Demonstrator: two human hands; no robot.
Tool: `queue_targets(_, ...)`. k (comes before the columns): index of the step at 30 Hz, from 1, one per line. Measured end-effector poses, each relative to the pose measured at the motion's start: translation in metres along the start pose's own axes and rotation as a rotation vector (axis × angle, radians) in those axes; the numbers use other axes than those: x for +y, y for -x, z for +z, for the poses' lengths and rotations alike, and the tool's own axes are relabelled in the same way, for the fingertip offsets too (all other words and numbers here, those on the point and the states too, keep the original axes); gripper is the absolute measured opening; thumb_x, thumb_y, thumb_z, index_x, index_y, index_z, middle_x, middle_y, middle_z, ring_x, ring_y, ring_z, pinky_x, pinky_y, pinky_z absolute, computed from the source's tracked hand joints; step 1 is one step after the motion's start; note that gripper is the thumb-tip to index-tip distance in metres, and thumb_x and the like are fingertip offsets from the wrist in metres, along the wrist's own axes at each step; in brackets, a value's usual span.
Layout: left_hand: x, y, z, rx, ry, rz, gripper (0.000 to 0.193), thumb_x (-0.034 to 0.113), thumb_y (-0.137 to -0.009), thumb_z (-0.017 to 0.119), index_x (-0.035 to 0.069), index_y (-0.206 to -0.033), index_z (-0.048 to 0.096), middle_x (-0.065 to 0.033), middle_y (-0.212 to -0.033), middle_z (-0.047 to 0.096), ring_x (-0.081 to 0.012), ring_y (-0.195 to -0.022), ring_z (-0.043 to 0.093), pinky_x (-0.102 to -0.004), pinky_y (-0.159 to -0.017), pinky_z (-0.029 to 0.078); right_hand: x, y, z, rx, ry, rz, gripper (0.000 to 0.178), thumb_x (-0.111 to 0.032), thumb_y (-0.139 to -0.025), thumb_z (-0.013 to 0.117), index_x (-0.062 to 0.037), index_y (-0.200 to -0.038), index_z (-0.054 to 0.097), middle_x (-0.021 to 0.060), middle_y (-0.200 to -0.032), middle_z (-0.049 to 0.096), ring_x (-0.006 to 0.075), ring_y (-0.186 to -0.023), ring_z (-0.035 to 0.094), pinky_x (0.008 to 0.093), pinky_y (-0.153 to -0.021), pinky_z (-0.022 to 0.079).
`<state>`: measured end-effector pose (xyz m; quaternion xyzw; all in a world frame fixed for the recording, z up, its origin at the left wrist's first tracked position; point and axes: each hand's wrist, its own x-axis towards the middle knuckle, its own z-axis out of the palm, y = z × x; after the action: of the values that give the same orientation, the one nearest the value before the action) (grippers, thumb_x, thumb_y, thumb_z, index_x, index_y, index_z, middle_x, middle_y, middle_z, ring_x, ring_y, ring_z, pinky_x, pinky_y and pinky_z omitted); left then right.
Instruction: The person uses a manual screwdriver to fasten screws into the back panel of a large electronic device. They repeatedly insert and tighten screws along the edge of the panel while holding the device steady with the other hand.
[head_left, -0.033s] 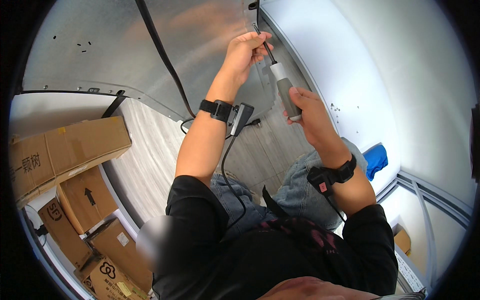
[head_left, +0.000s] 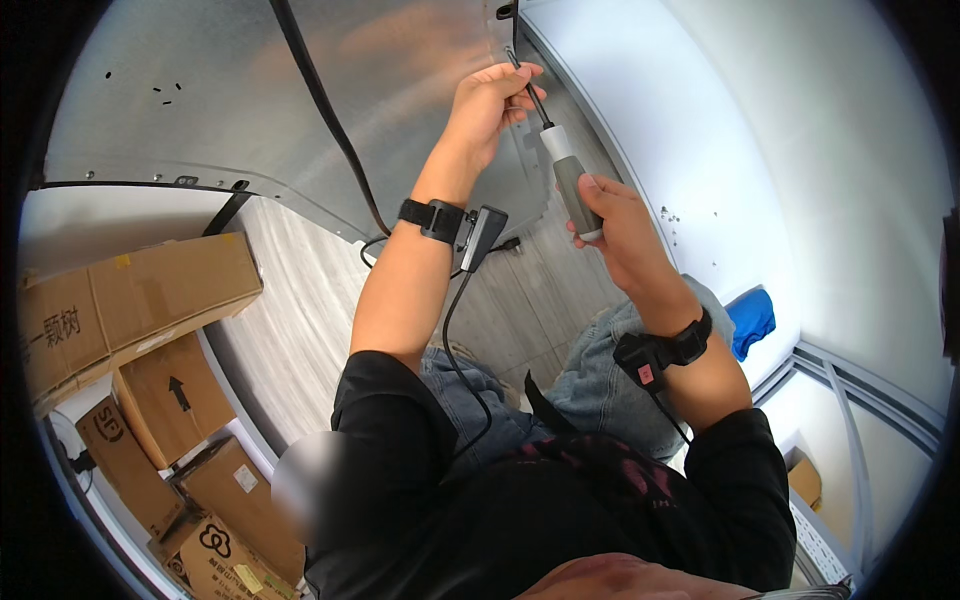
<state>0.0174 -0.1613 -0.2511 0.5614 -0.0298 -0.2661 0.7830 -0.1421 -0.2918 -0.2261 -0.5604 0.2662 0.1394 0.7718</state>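
Note:
My right hand [head_left: 618, 222] is wrapped round the grey handle of a screwdriver [head_left: 574, 186], which slants up and away to the left. Higher up, my left hand [head_left: 494, 108] pinches the dark shaft between thumb and fingers, close to the tip. That tip meets the right edge of a large silvery sheet-metal panel [head_left: 400, 80]. Whether it sits in a screw head there is too small to make out. A thick black cable [head_left: 325, 105] runs down across the panel, left of my left hand.
Small loose screws [head_left: 672, 222] lie on a white surface [head_left: 720, 170] to the right, with a blue cloth-like item [head_left: 752, 322] nearer me. Cardboard boxes [head_left: 175, 285] are stacked at left. A cord with a plug [head_left: 512, 245] rests on the wood-look floor [head_left: 300, 290].

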Motion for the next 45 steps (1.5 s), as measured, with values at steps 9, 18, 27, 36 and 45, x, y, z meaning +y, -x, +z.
queue_targets(9, 0.0, 0.001, 0.002, 0.029, 0.003, 0.006, 0.017, 0.019, -0.092, 0.057, 0.003, -0.094, 0.063, -0.0019, -0.077, 0.063, -0.0041, -0.062, 0.053, -0.0182, -0.059, 0.043, -0.009, 0.005, 0.007, 0.103, 0.005, -0.028, 0.036, -0.035, -0.093, 0.054, -0.0017, -0.106, 0.05, 0.0063, -0.082, 0.057, 0.0119, -0.059, 0.051, 0.0255, -0.052, 0.04)
queue_targets(18, 0.002, 0.001, 0.001, 0.002, 0.049, 0.011, 0.017, 0.018, -0.093, 0.056, 0.003, -0.096, 0.063, -0.0026, -0.08, 0.062, -0.0052, -0.064, 0.054, -0.0184, -0.06, 0.044, -0.016, 0.007, -0.003, 0.028, -0.128, -0.052, 0.032, -0.035, -0.094, 0.05, -0.0037, -0.1, 0.054, 0.0057, -0.079, 0.062, 0.0115, -0.056, 0.051, 0.026, -0.054, 0.042)
queue_targets(27, 0.0, 0.0, 0.003, 0.056, 0.028, 0.021, 0.016, 0.018, -0.093, 0.055, 0.004, -0.094, 0.063, 0.0018, -0.073, 0.059, -0.0062, -0.064, 0.053, -0.0201, -0.06, 0.043, -0.015, 0.008, 0.001, 0.059, -0.112, -0.111, 0.033, -0.036, -0.094, 0.051, -0.003, -0.1, 0.053, 0.0073, -0.078, 0.063, 0.011, -0.049, 0.048, 0.0259, -0.048, 0.039)
queue_targets(36, 0.001, 0.001, 0.003, 0.045, 0.064, 0.022, 0.017, 0.018, -0.093, 0.054, 0.005, -0.094, 0.064, 0.0024, -0.072, 0.059, -0.0068, -0.065, 0.054, -0.0208, -0.062, 0.043, -0.02, 0.013, 0.009, 0.175, 0.005, -0.178, 0.032, -0.034, -0.094, 0.049, -0.004, -0.104, 0.05, 0.0097, -0.078, 0.064, 0.0119, -0.05, 0.051, 0.0252, -0.046, 0.038)
queue_targets(45, 0.003, 0.003, 0.004, 0.052, 0.062, 0.033, 0.019, 0.019, -0.094, 0.053, 0.004, -0.093, 0.064, 0.0017, -0.072, 0.059, -0.0071, -0.067, 0.054, -0.0208, -0.061, 0.042, -0.025, 0.015, -0.009, -0.065, -0.227, -0.115, 0.035, -0.032, -0.098, 0.038, 0.0002, -0.107, 0.051, 0.014, -0.08, 0.064, 0.0101, -0.046, 0.046, 0.0229, -0.041, 0.035)
